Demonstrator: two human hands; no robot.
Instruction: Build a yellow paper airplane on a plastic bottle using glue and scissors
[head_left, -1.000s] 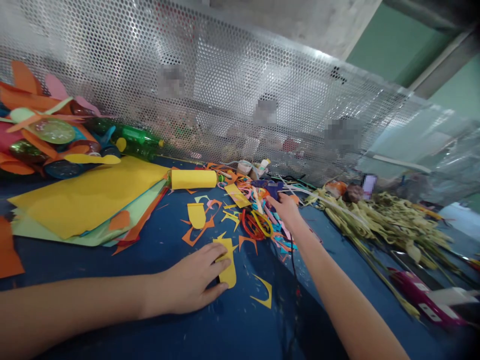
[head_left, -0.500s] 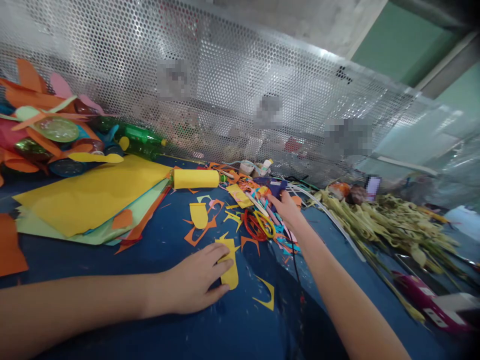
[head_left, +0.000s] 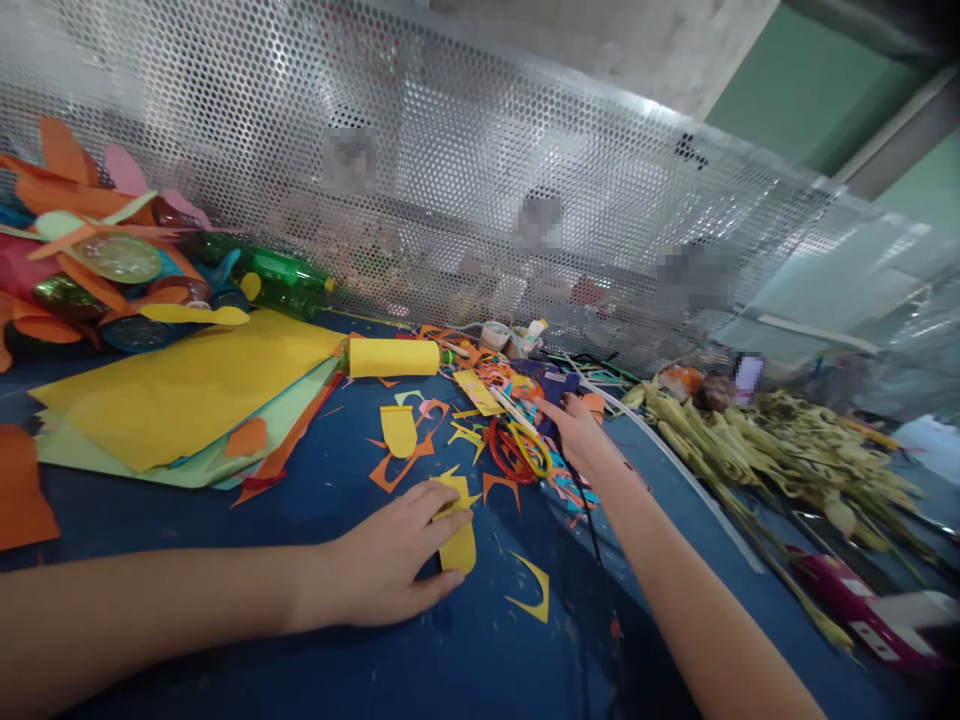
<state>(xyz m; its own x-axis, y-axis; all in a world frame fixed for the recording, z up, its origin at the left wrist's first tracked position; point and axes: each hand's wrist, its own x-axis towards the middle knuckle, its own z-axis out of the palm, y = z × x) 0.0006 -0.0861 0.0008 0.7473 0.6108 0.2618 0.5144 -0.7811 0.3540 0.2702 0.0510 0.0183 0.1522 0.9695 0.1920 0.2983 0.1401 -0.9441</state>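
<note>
My left hand point(head_left: 397, 555) lies on the blue table with its fingers spread, touching a yellow paper cutout point(head_left: 459, 545) with a rounded end. My right hand point(head_left: 577, 425) reaches over the heap of scraps, fingers closed round a dark blue glue gun point(head_left: 556, 383); a black cord point(head_left: 587, 505) runs down from it. Part of the gun is hidden by the hand. Left of it are red and yellow loops point(head_left: 529, 452). A second rounded yellow cutout point(head_left: 398, 432) lies beyond my left hand, and behind it a bottle wrapped in yellow paper point(head_left: 394, 358) rests on its side.
Coloured paper sheets point(head_left: 187, 400) are stacked at left, below bottle models with paper wings point(head_left: 90, 250) and green bottles point(head_left: 281, 270). A perforated metal panel point(head_left: 450, 150) closes off the back. Dried husks point(head_left: 750, 440) and a magenta device point(head_left: 855, 600) lie at right.
My right hand and the glue gun have come slightly nearer to me, and the cord has shifted. My left hand stays on the yellow cutout.
</note>
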